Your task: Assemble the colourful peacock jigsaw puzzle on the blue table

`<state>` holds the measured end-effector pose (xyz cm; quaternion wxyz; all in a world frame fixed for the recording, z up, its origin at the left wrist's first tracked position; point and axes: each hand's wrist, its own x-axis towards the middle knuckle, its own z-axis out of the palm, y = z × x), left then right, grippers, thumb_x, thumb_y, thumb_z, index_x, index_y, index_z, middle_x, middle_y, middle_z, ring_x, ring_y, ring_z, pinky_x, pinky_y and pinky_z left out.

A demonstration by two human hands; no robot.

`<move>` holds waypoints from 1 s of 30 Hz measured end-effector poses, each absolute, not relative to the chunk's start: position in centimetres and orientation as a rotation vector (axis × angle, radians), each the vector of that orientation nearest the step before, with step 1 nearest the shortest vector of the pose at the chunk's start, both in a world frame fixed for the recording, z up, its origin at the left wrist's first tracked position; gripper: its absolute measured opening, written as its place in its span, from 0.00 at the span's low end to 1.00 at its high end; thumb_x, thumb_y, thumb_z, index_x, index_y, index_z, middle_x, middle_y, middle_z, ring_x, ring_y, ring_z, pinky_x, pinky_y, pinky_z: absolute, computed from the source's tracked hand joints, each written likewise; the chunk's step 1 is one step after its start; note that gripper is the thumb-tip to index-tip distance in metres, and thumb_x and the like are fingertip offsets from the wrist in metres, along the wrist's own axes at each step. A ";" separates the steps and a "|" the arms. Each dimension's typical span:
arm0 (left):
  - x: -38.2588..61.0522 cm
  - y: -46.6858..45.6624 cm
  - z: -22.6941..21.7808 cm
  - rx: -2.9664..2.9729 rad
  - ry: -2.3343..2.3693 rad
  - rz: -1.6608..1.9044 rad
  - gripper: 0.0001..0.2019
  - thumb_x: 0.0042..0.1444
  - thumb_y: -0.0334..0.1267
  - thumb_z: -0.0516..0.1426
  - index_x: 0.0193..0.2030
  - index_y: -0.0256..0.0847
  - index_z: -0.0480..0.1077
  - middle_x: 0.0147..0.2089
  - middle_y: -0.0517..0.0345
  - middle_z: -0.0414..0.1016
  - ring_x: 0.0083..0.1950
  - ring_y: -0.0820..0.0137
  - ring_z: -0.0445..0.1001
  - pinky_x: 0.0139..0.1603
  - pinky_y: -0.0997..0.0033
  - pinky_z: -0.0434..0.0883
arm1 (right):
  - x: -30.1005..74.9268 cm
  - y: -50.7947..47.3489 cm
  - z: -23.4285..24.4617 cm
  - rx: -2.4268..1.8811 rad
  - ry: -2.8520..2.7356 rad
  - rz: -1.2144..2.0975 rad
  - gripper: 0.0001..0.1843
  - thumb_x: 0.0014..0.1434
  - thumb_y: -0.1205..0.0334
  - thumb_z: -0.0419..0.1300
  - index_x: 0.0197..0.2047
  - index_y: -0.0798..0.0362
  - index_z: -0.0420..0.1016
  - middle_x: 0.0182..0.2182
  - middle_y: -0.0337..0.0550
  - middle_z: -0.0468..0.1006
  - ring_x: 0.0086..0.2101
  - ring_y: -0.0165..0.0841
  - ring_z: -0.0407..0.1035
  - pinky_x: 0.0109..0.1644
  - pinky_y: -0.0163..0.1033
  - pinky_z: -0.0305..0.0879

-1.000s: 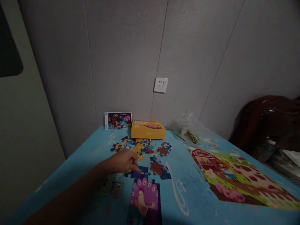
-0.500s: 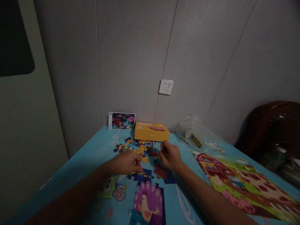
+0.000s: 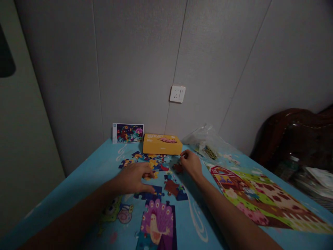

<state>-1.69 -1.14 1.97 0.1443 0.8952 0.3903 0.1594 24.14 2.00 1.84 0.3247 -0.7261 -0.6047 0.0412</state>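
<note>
My left hand [image 3: 135, 177] hovers over the blue cloth beside the loose puzzle pieces, thumb and fingers apart, with nothing seen between them. My right hand [image 3: 191, 163] is closed, fingertips pinched at the edge of a brown and teal puzzle piece [image 3: 178, 168]. A joined section with a purple peacock [image 3: 157, 222] lies nearest to me. Dark blue pieces [image 3: 156, 191] sit just above it, partly behind my left thumb. To their right is a brown and blue section [image 3: 172, 187]. Loose yellow and blue pieces [image 3: 153, 162] cluster farther back.
Against the wall stand a picture card [image 3: 130, 133] and a yellow box [image 3: 162, 144]. A clear plastic bag [image 3: 208, 144] lies to the right of the box. Along the right side stretches a farm-scene puzzle [image 3: 249, 192]. A brown leather seat [image 3: 293, 139] stands beyond the table's edge.
My left fingers have spread from a closed pose. My right hand has moved slightly away from me, and a brown piece now shows at its fingertips. The view has turned slightly right.
</note>
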 end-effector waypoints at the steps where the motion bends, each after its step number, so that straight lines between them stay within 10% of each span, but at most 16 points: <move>1: -1.5 -1.5 2.0 2.604 1.037 0.437 0.27 0.43 0.60 0.62 0.45 0.46 0.74 0.43 0.56 0.71 0.43 0.64 0.70 0.43 0.69 0.63 | 24.1 2.0 1.9 -1.923 -1.591 0.121 0.11 0.52 0.65 0.52 0.37 0.52 0.74 0.31 0.43 0.78 0.31 0.34 0.69 0.30 0.35 0.53; 10: -0.8 -2.5 1.6 2.600 0.648 0.349 0.23 0.50 0.57 0.59 0.51 0.51 0.73 0.52 0.53 0.65 0.53 0.60 0.64 0.58 0.60 0.60 | 23.5 0.9 1.4 -2.067 -1.916 0.062 0.23 0.50 0.46 0.59 0.41 0.56 0.76 0.40 0.58 0.77 0.38 0.43 0.72 0.34 0.38 0.58; 30: -0.3 -2.9 1.0 2.695 0.779 0.419 0.17 0.52 0.50 0.60 0.49 0.52 0.71 0.48 0.54 0.60 0.54 0.58 0.58 0.56 0.57 0.58 | 23.2 1.4 0.5 -1.876 -2.080 -0.015 0.09 0.51 0.62 0.58 0.31 0.57 0.78 0.33 0.52 0.76 0.37 0.38 0.70 0.38 0.36 0.58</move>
